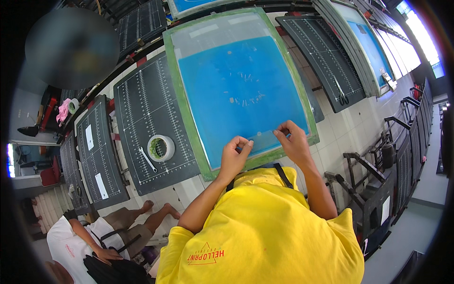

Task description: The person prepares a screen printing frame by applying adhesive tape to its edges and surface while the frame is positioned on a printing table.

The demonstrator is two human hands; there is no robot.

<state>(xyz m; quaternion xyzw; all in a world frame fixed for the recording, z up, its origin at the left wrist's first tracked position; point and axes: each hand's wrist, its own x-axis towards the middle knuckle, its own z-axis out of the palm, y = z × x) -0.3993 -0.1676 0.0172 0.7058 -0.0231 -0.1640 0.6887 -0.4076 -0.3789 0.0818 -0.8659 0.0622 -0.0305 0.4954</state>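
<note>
A screen-printing screen (203, 94) with a blue coated mesh and a green taped border lies in front of me. Several small pale marks show in the middle of the blue. Over its near edge, my left hand (233, 157) and my right hand (294, 142) are each closed in a pinch. Between their fingertips stretches a short strip of clear tape (265, 140), held low over the blue mesh. Whether the strip touches the mesh, I cannot tell.
Left of the screen, a dark ruled board (137, 113) bears a tape roll (168, 148) and a wrench (147, 160). Scissors (340, 90) lie on another board at right. A person in a white shirt (66, 241) sits at lower left. Black metal racks (359, 180) stand at right.
</note>
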